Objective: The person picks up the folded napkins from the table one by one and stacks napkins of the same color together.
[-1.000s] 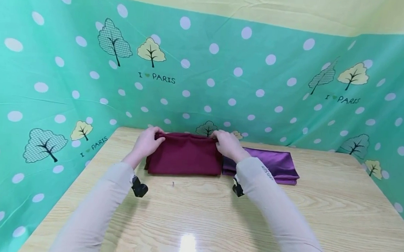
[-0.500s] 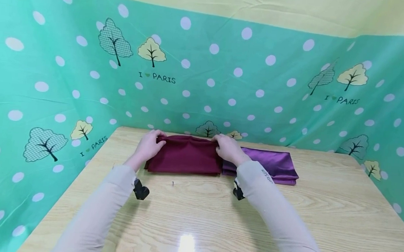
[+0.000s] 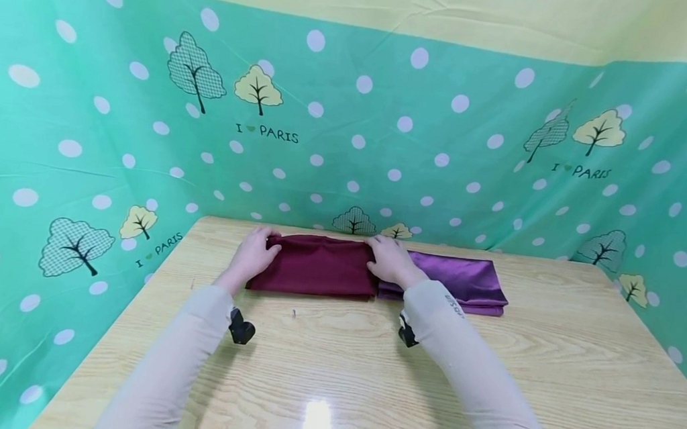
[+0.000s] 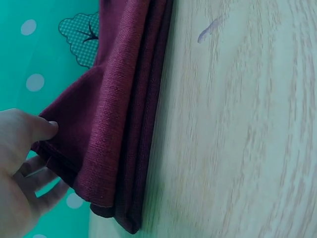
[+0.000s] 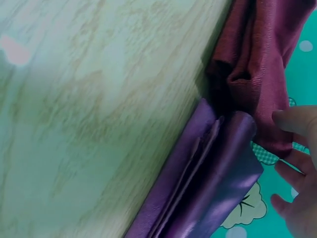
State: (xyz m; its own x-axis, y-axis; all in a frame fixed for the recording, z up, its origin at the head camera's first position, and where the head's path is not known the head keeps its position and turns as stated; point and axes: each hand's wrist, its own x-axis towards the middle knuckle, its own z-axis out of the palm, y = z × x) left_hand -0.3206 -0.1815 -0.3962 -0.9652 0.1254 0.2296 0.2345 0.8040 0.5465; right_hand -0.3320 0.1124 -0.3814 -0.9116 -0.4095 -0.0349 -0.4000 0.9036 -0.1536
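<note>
A maroon folded cloth (image 3: 315,266) lies in several layers near the table's back edge. My left hand (image 3: 253,254) pinches its far left corner. In the left wrist view, the thumb (image 4: 47,130) of that hand lies on the upper face while the fingers are underneath. At the far right corner, my right hand (image 3: 391,260) pinches the cloth between thumb and fingers. The right wrist view has that corner (image 5: 277,134) drawn out from the stacked folds. Close beside it, partly behind the right hand and sleeve, lies a purple satin folded cloth (image 3: 459,277).
A light wood-grain table (image 3: 332,355) carries both cloths. Behind and to the left hangs a green dotted curtain (image 3: 325,139) printed with trees. A small dark mark (image 3: 294,313) is on the tabletop before the maroon cloth. Black wrist cameras (image 3: 242,328) sit under the cuffs.
Both hands have come slightly down and nearer, bringing the maroon cloth's far edge lower and smoothing its top. The purple cloth stays in place.
</note>
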